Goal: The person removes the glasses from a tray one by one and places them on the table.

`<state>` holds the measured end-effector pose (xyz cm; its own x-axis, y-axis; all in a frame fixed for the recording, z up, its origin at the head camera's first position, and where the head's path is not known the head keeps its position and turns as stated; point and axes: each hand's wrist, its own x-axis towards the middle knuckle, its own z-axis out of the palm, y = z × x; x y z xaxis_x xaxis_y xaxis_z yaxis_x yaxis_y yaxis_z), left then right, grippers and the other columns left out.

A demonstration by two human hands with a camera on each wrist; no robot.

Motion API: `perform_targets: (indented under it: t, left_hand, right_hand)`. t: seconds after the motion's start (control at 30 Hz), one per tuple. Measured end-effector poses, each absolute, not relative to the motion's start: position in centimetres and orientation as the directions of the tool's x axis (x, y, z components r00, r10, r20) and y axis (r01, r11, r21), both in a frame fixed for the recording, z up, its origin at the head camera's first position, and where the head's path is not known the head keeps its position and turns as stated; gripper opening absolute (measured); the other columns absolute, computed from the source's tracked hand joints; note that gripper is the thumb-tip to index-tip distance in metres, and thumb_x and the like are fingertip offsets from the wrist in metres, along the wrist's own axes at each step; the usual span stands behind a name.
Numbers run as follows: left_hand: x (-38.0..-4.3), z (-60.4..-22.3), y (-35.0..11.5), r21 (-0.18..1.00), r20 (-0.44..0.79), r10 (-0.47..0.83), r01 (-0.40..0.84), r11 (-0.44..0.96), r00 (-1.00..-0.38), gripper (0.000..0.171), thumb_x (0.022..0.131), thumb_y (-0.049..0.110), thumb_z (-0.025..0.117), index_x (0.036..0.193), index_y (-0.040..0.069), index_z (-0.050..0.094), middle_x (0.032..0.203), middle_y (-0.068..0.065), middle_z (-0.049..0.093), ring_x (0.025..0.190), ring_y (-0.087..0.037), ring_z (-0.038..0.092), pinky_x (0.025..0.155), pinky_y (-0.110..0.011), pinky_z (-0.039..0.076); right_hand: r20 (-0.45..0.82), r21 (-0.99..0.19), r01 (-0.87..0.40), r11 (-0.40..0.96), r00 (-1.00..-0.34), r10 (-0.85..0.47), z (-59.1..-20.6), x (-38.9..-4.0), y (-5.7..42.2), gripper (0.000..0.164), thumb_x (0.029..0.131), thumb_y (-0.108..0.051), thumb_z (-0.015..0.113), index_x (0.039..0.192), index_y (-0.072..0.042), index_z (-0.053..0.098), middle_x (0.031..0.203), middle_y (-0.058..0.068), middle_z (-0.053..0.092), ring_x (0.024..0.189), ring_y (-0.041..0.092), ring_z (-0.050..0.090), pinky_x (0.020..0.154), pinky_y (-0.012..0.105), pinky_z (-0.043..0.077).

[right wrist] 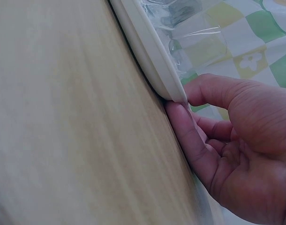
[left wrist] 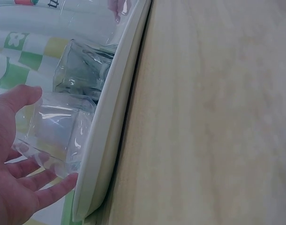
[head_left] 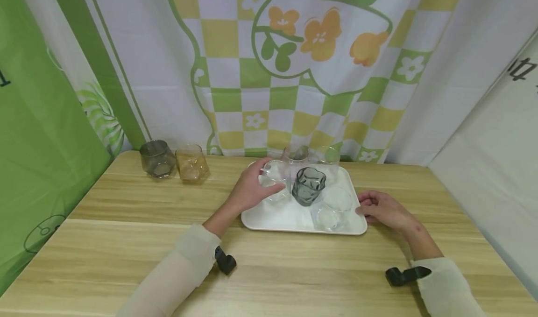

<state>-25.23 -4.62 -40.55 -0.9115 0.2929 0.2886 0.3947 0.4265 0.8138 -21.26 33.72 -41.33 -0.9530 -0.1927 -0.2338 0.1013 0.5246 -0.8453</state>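
Tray (head_left: pixel 273 220), white, lies flat on the table (head_left: pixel 294 272), just right of frame centre in the head view. Standing on it: clear glass (head_left: pixel 277 174) at the left end; green-grey glass (head_left: pixel 308 188) near the middle; front glass (head_left: pixel 329 214), also clear, at lower right. Two see-through rear glasses (head_left: pixel 328 163) stand along the far edge.

Left hand (head_left: pixel 252 186): thumb to the near side of the clear glass, fingers spread round its far side. Left wrist view shows the same bracketing; cannot tell whether it grips or has let go. Glass upright within the hand, green-grey glass just beside it.

Right hand (head_left: pixel 384 209): pinching the tray's right rim. Right wrist view: thumb above the rim, index finger beneath, other fingers curled in.

Off the tray, at left of the head frame: grey glass (head_left: pixel 158 160) and amber glass (head_left: pixel 192 165), both upright, side by side near the table's far edge. Behind: patterned curtain (head_left: pixel 294 97) in green, yellow and white checks, orange flowers above.
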Motion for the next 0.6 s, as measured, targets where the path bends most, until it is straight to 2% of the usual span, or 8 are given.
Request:
perform_targets:
  t: [0.3,0.6]
  left_hand:
    - [-25.26,-40.62,-4.50,0.801,0.300,0.273,0.396,0.448,-0.914,0.077,0.086,0.037,0.085,0.148,0.008,0.050,0.139,-0.013,0.059,0.120,-0.030,0.059,0.095,-0.046,0.052]
    - [-24.96,-40.50,-4.50,0.794,0.316,0.259,0.404,0.453,-0.912,0.078,0.085,0.036,0.086,0.147,0.006,0.051,0.136,-0.013,0.060,0.118,-0.031,0.060,0.094,-0.046,0.053]
  right_hand:
    - [-0.229,-0.850,0.096,0.518,-0.953,-0.199,-41.33,-21.24,33.79,0.051,0.098,-0.014,0.069,0.135,0.014,0.047,0.110,0.016,0.056,0.096,0.020,0.061,0.081,0.031,0.059]
    - [-0.233,-0.847,0.102,0.522,-0.954,-0.191,-41.37,-21.27,33.72,0.050,0.098,-0.013,0.069,0.135,0.013,0.048,0.110,0.017,0.056,0.096,0.021,0.061,0.081,0.032,0.059]
